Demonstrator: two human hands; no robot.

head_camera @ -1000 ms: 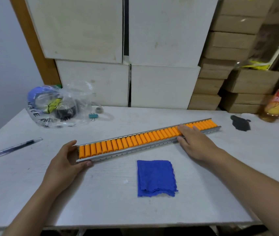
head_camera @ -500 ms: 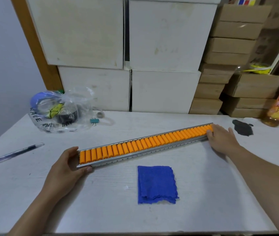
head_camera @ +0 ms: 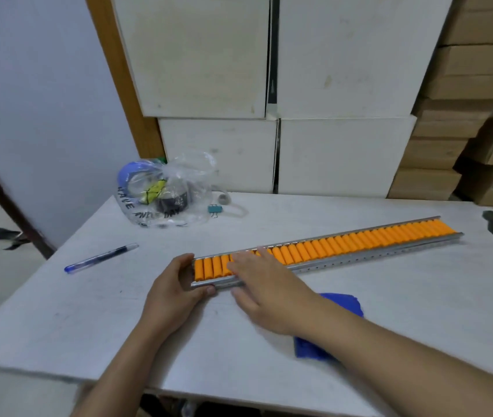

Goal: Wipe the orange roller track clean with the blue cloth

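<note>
White surface (head_camera: 88, 311), boxes behind. Left hand (head_camera: 176, 288) grips the stiff orange roller track (head_camera: 344, 246) end; right hand (head_camera: 264, 291) flat, fingers spread on free-spinning rollers. Soft blue cloth (head_camera: 341, 302) untouched; pinch an edge.

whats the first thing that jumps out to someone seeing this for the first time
The long orange roller track lies slantwise across the white table. The left hand grips its near-left end, and the right hand lies flat over the rollers beside it. Next comes the blue cloth, lying on the table half hidden under the right forearm, with a clear plastic bag at the table's back-left.
</note>
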